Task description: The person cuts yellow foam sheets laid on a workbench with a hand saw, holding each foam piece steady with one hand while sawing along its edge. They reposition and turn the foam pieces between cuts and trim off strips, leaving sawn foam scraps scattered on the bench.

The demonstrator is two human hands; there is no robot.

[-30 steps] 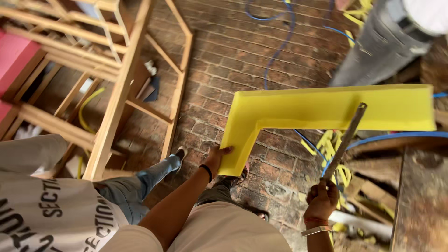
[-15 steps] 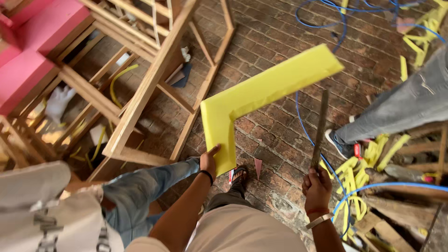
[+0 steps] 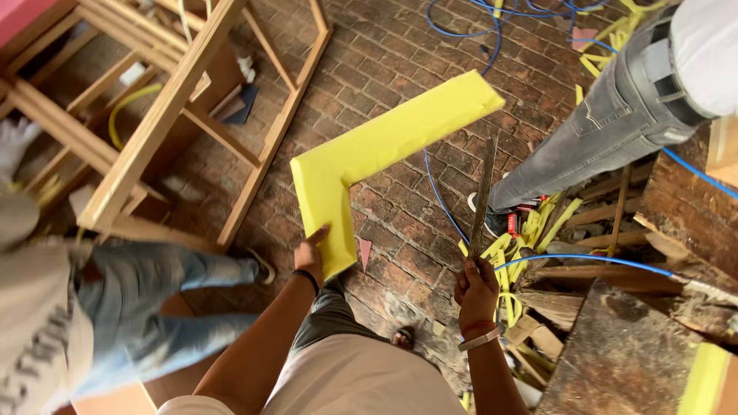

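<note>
My left hand (image 3: 310, 253) grips the short leg of an L-shaped piece of yellow foam (image 3: 369, 154), held up over the brick floor with its long leg pointing up and right. My right hand (image 3: 477, 288) is closed around the handle of a long, worn blade (image 3: 483, 194) that points upward, just right of the foam and apart from it.
A wooden furniture frame (image 3: 165, 115) stands at the left. One person in blue jeans (image 3: 154, 307) is at the lower left, another in grey jeans (image 3: 600, 138) at the upper right. Blue hose (image 3: 584, 260), yellow foam scraps (image 3: 530, 227) and a rough wooden bench (image 3: 638, 353) lie right.
The foam has swung from level to slanting, with its long leg now rising to the right. The view has shifted left and the blade stays upright in my right hand.
</note>
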